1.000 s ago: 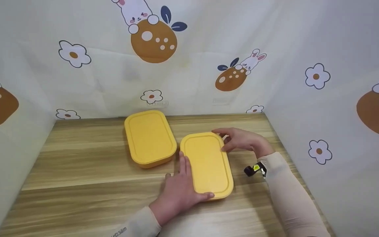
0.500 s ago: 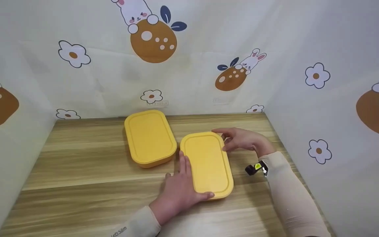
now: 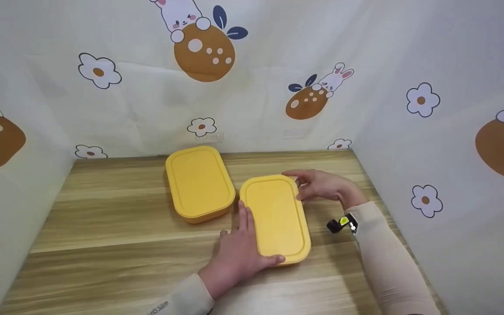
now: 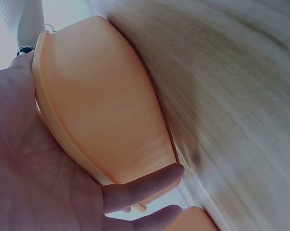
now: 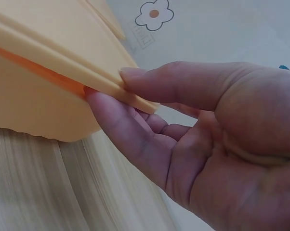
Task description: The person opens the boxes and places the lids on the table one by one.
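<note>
**Right hand [image 3: 322, 184] pinches lid [image 3: 276, 218] at far right corner**

The near box [image 4: 97, 96] stands on the counter [image 3: 116, 245], just beside the far box [image 3: 200, 181], across a narrow gap. The far box's far end lies near the counter's back edge and the back sheet [image 3: 147, 105]. Left of both boxes, the counter runs wide to the left sheet [image 3: 15, 210]. On the right, the right forearm [image 3: 392, 262] takes up much of the counter between the near box and the right sheet [image 3: 409, 144].

Right hand: thumb and finger nearly meet, gripping the lid's rim, with one fingertip tucked beneath it. An orange strip [image 5: 63, 82] shows under the rim.

Left hand [image 3: 236, 256]: spread, fingers straight along the lid's left edge, thumb on its near edge, touching rather than wrapped around.

Quantities: boxes, two; yellow lids, two; hands, two; printed flowers [image 3: 99, 70] in the head view, six; printed rabbits [image 3: 331, 82] there, four.
</note>
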Tool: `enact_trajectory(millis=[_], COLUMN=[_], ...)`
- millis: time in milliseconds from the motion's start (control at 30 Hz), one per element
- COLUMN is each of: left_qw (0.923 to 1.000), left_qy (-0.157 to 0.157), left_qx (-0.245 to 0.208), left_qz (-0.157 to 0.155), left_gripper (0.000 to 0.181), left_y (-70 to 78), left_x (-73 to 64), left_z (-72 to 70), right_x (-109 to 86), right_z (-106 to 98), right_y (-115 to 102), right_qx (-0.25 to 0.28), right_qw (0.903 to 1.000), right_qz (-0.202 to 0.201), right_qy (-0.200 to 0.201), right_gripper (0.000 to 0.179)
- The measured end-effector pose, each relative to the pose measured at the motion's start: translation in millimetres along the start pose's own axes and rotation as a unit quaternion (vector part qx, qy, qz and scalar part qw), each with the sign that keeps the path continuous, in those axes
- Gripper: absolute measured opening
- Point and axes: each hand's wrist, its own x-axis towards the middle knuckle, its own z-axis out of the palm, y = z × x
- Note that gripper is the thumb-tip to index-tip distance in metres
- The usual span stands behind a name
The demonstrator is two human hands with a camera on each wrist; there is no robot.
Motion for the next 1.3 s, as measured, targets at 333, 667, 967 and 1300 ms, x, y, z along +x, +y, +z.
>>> enact_trajectory(millis=[333,667,967,1300], left_qw=[0.9998,0.9996,0.9997,0.9995], left_qy=[0.005,0.003,0.011,0.027], left_qx=[0.019,0.029,0.020,0.010], left_qz=[0.004,0.004,0.003,0.014], left_gripper=[0.157,0.157,0.157,0.157], left_y=[0.2,1.5,2.1,-0.2], left_x=[0.0,1.0,1.0,-1.0], left_z=[-1.6,-5.8,-6.8,-5.8], right_x=[-1.7,0.1,0.1,-1.1], right_z=[1.8,1.2,4.2,7.4], right_y=[4.3,5.9,10.1,15.9], right_qx=[0.091,0.135,0.178,0.212], right_qw=[0.9958,0.9907,0.9840,0.9770], right_qz=[0.008,0.011,0.009,-0.018], right_qy=[-0.004,-0.010,-0.013,-0.017], right_gripper=[0.088,0.090,0.093,0.092])
